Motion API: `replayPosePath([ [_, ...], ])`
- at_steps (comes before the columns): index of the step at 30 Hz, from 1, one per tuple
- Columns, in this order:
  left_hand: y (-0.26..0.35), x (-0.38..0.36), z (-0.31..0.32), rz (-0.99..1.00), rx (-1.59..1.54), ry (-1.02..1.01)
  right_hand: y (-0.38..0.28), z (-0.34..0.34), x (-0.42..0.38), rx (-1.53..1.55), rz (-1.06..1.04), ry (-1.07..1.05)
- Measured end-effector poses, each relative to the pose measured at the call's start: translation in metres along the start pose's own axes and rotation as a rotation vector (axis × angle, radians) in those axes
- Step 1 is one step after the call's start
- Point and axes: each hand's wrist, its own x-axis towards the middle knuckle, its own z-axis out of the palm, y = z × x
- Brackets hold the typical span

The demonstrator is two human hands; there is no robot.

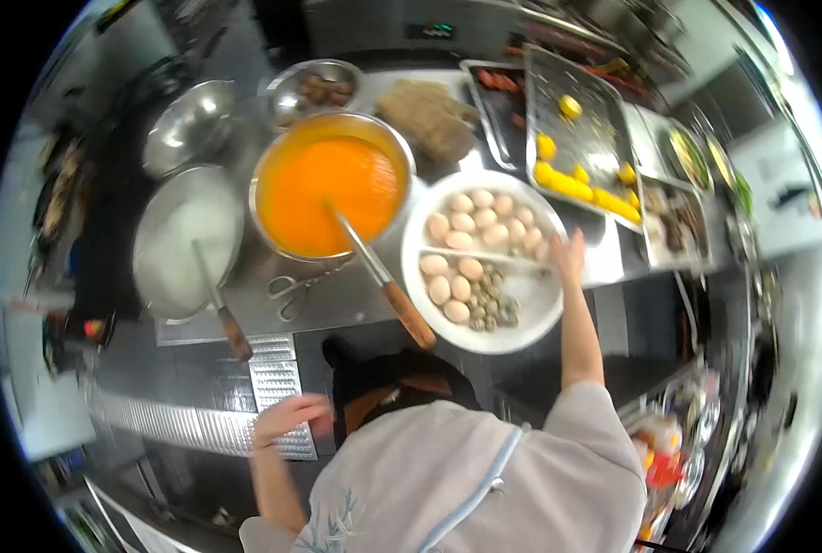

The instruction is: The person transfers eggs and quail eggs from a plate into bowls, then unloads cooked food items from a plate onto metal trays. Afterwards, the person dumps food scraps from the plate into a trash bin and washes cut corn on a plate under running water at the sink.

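My right hand (569,261) is at the right rim of a wide white divided bowl (531,339), its fingers closed over the edge. Brown eggs (463,221) fill the upper section. Below the divider lie a few more brown eggs and many small speckled quail eggs (491,304). Away from the counter, my left hand (291,417) hangs low in front of my body, smeared by motion; nothing shows in it. Left of the white bowl, a steel bowl of orange liquid (337,180) holds a wooden-handled ladle (388,286).
A pot of whitish liquid (185,249) with another wooden-handled utensil (227,318) stands on the left. Scissors (291,293) lie at the counter edge. Behind are a steel bowl of brown pieces (323,90), a brown cloth (425,120) and a tray with yellow pieces (595,138).
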Motion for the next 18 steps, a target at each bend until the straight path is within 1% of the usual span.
replayPosePath([
  [1,-0.014,0.056,0.023,0.050,-0.186,-0.089,-0.007,-0.002,0.005,0.040,-0.030,-0.016],
  [2,-0.022,0.108,0.047,0.087,-0.164,0.067,-0.010,-0.005,0.010,0.050,-0.057,-0.107],
  [3,-0.009,0.145,0.066,0.127,-0.201,0.205,-0.020,-0.009,0.007,0.040,-0.122,-0.079],
  [4,-0.031,0.210,0.077,0.278,-0.340,0.407,-0.018,-0.003,0.009,-0.014,-0.179,-0.043],
  [5,0.020,0.205,0.086,0.711,-0.025,0.571,-0.008,0.006,0.014,0.027,-0.286,-0.043],
  [6,-0.002,0.238,0.080,0.644,0.167,0.654,-0.001,0.011,0.019,-0.034,-0.256,-0.118],
  [7,0.006,0.249,0.087,0.783,-0.010,0.757,0.023,0.032,0.036,0.009,-0.254,-0.157],
  [8,0.008,0.261,0.082,0.671,0.062,0.838,0.015,0.025,0.036,-0.119,-0.308,-0.162],
  [9,0.011,0.266,0.082,0.494,0.157,0.897,0.039,0.043,0.053,-0.050,-0.372,-0.158],
  [10,0.016,0.270,0.081,0.365,0.227,0.947,-0.002,0.002,0.022,-0.089,-0.307,-0.266],
  [11,0.020,0.269,0.077,0.296,0.254,0.984,0.052,0.041,0.054,-0.055,-0.501,-0.119],
  [12,0.028,0.254,0.083,0.246,0.259,1.127,0.041,0.028,0.038,-0.121,-0.374,-0.214],
  [13,0.032,0.251,0.077,0.311,0.236,1.105,0.039,0.020,0.039,-0.115,-0.336,-0.165],
  [14,0.015,0.266,0.067,0.380,0.283,1.128,0.021,0.014,0.022,-0.100,-0.384,-0.182],
  [15,-0.002,0.275,0.064,0.471,0.186,1.169,0.013,0.000,-0.003,-0.104,-0.375,-0.169],
  [18,-0.017,0.213,0.092,0.353,0.122,1.068,0.013,-0.044,-0.063,-0.135,-0.341,-0.134],
])
